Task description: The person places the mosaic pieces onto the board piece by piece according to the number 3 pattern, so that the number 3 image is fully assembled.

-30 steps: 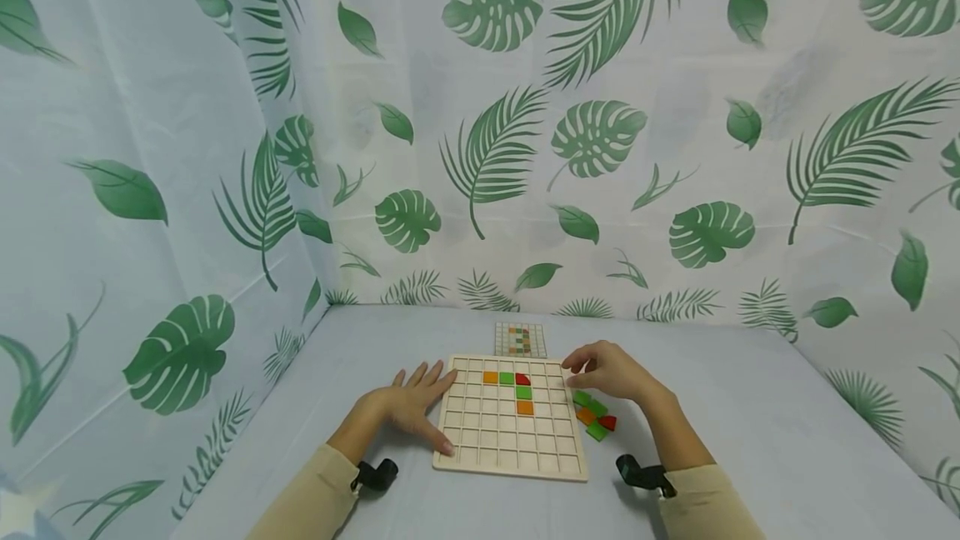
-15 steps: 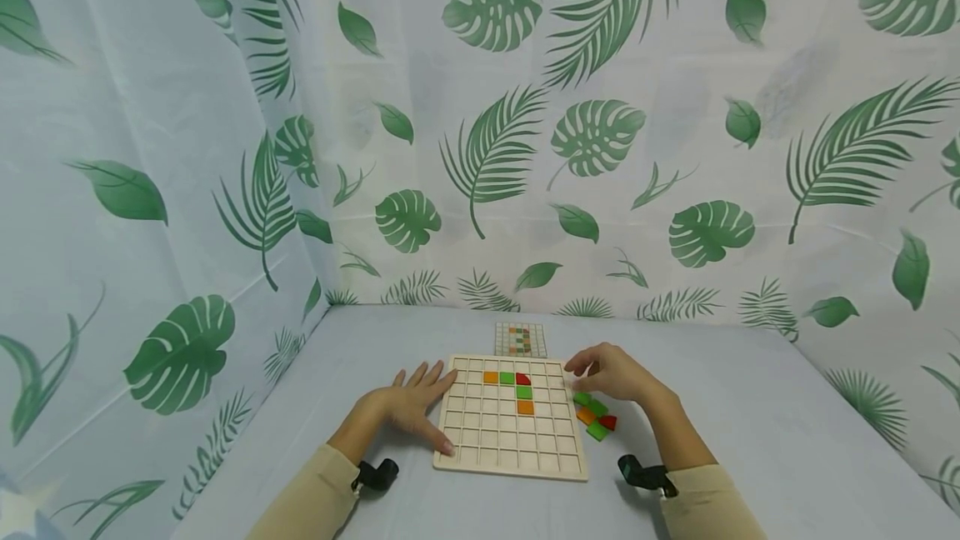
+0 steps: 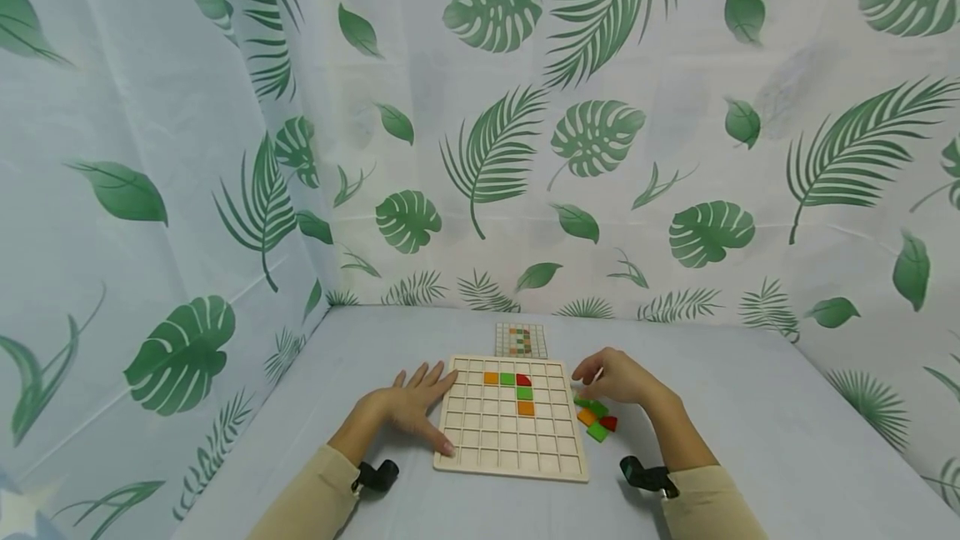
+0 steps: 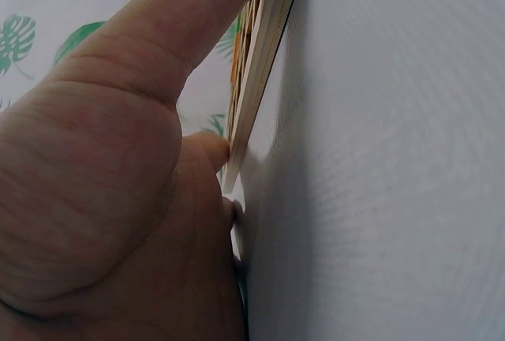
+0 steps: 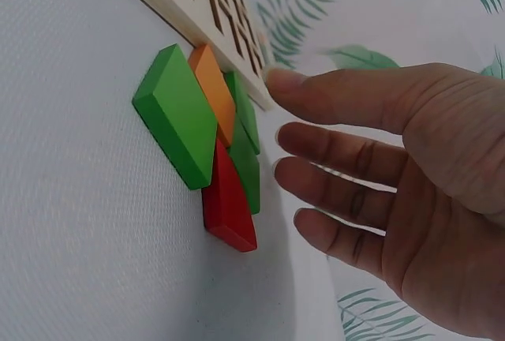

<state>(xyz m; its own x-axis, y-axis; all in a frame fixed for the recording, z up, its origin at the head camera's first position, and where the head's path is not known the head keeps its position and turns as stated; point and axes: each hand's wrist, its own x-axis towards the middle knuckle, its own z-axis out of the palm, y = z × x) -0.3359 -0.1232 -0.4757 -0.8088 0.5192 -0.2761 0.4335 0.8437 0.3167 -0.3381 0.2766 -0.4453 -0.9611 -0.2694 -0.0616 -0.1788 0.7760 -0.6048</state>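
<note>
A pale wooden grid board (image 3: 512, 471) lies on the table, with orange, green and red tiles in its upper cells. The left hand (image 3: 412, 408) rests along the board's left edge, fingers spread and thumb on the near corner. Its thumb (image 4: 158, 49) meets the board's edge in the left wrist view. Just past the right edge, the right hand (image 3: 615, 377) is over several loose tiles, its fingers loosely bent with no tile showing between them. Those include a green tile (image 5: 175, 116), an orange tile (image 5: 213, 92) and a red tile (image 5: 229, 203).
A small card printed with a coloured grid pattern (image 3: 521, 340) lies behind the board. Leaf-patterned cloth (image 3: 495, 190) hangs at the back and left. Each wrist wears a black camera, such as the right one (image 3: 643, 475).
The right hand has shifted slightly right and down, from the board's upper right edge toward the loose tiles. The left hand and the tiles on the board have stayed put.
</note>
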